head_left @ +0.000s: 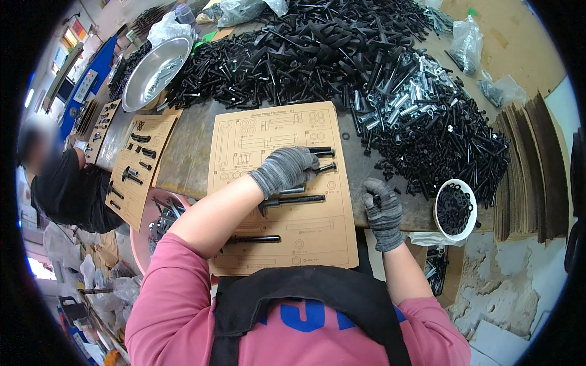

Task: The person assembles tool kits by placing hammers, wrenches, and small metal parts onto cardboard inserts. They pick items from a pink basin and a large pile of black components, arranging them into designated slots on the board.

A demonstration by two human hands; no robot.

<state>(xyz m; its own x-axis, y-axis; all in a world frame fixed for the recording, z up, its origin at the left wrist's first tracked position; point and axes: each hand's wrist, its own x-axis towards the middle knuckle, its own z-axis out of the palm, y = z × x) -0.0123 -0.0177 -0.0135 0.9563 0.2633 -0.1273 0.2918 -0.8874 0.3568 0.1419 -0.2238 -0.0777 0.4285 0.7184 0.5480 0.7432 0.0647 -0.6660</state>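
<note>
Pink sleeves reach over a grey desk (189, 146) heaped with black bolts (317, 55) and silver bolts (406, 100), a white bowl of black washers (455, 210) at its near edge. On the brown cardboard sheet with printed outlines (278, 189), the grey-gloved left hand (287, 169) lies palm down, fingers curled over a short black bolt (320, 151). Just right of the sheet, the gloved right hand (381, 210) is curled shut on something small and dark that I cannot tell.

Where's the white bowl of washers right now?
Head view, right side: the white bowl sits at the table edge, just right of the right hand, below the black bolt pile.
</note>
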